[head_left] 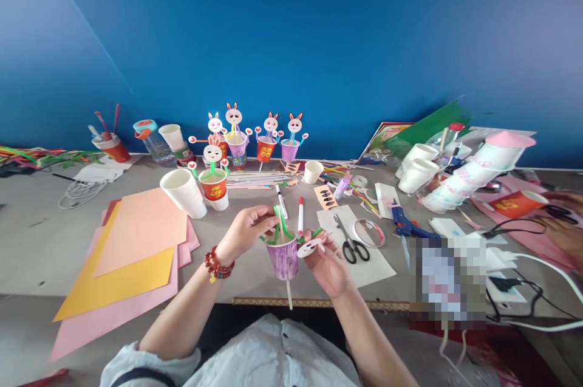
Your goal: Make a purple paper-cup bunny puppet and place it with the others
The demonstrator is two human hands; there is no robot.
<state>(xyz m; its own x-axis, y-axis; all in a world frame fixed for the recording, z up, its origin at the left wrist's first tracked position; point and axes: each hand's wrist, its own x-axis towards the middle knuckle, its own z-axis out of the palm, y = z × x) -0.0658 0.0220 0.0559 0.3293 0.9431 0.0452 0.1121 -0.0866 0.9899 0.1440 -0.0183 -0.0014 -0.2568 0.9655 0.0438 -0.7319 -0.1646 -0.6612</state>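
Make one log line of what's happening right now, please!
left hand: pinching green strip | right hand: holding round face | purple cup: between hands | scissors: on white paper

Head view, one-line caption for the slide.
Left hand pinches green strips in purple-streaked paper cup; right hand holds small white paper face.

So the left hand is pinching the green pipe cleaners sticking up out of a purple-streaked paper cup, which has a white stick poking out below. The right hand has a little white face cutout, right beside the cup. Black scissors lie just past the right hand, and colored paper sheets are spread left of the left hand. Finished-looking bunny cups stand beyond both hands.
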